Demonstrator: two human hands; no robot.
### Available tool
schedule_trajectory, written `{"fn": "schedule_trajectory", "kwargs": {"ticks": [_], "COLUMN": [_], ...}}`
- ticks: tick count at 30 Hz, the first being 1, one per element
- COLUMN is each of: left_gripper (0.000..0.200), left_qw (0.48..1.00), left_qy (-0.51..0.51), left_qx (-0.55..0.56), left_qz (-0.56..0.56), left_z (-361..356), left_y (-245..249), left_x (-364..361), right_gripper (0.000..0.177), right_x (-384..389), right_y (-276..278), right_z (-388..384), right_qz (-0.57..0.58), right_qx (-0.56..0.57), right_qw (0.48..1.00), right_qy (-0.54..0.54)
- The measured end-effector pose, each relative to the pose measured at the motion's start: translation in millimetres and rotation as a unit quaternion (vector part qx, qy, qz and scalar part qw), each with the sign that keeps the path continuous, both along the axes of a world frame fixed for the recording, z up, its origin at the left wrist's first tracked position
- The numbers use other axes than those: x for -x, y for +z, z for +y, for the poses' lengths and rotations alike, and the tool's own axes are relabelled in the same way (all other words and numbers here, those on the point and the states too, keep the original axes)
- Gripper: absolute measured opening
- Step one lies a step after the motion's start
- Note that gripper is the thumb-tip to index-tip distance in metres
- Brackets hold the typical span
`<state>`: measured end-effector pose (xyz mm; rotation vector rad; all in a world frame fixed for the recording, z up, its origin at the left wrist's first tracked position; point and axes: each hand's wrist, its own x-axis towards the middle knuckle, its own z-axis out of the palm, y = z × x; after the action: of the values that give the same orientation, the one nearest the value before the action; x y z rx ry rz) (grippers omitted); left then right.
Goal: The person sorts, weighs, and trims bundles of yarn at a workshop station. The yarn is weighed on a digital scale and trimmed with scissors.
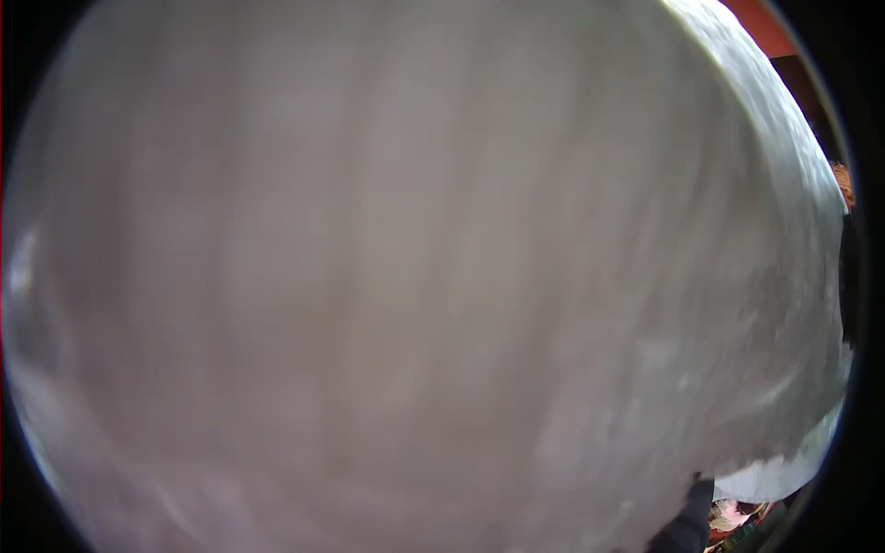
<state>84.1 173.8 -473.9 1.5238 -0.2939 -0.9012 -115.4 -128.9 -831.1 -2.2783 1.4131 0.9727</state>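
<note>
A pale grey, slightly see-through sheet (387,258), perhaps plastic or thin cloth, hangs right in front of my head camera and covers nearly the whole view. Soft vertical folds run down it, and its right side looks shiny and creased. Neither my left hand nor my right hand shows; whatever lies behind the sheet is hidden.
Past the sheet's lower right edge, a dark shape (687,523) I cannot identify stands beside a small patch of multicoloured material (730,518). At the top right corner an orange-red surface (763,26) shows, with something orange-brown (843,182) lower down.
</note>
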Motion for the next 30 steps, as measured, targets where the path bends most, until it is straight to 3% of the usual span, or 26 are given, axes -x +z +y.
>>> {"fn": "schedule_trajectory", "kwargs": {"ticks": [18, 30], "left_gripper": [0.032, 0.035], "left_qw": [1.0, 0.999], "left_qy": [0.004, -0.025], "left_qx": [0.001, -0.007], "left_qz": [0.008, 0.02], "left_z": [10, 5], "left_y": [14, 7], "left_x": [6, -9], "right_gripper": [0.05, 0.057], "right_x": [16, -59], "right_y": [42, 5], "right_z": [84, -13], "right_qz": [-0.006, -0.017], "right_qx": [-0.062, 0.022], "right_qw": [0.994, 0.998], "right_qy": [0.091, 0.063]}}
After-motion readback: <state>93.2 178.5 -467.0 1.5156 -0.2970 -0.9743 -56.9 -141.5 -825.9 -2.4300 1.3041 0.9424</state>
